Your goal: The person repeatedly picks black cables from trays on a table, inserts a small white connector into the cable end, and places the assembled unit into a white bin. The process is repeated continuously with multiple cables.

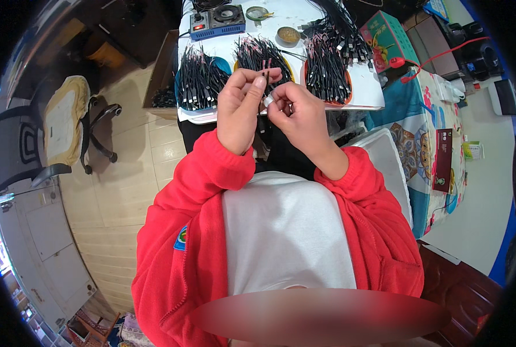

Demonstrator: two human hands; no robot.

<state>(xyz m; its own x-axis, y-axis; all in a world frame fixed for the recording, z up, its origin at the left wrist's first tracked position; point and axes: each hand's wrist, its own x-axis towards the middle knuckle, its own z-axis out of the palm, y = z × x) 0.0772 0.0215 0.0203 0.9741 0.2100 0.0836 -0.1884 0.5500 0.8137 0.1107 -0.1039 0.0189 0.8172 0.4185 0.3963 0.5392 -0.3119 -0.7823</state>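
Both my hands are raised close together over the near edge of the white table. My left hand (240, 104) pinches a short black cable (266, 77) between thumb and fingers. My right hand (301, 110) is closed on the cable's pale connector end (267, 100), just below. Behind them are bundles of black cables with pinkish stripped ends and light metal plugs, in a blue tray (178, 87) on the left, a yellow tray (293, 74) in the middle and an orange tray (349, 87) on the right. My hands partly hide the middle bundle.
A blue heating device (217, 26) with a round pot stands at the back left, near a small tin (288, 36). More loose cables (342, 34) lie at the back right. A green box (388, 43) stands beside them. An office chair (67, 124) is at left, a white bin (394, 156) at right.
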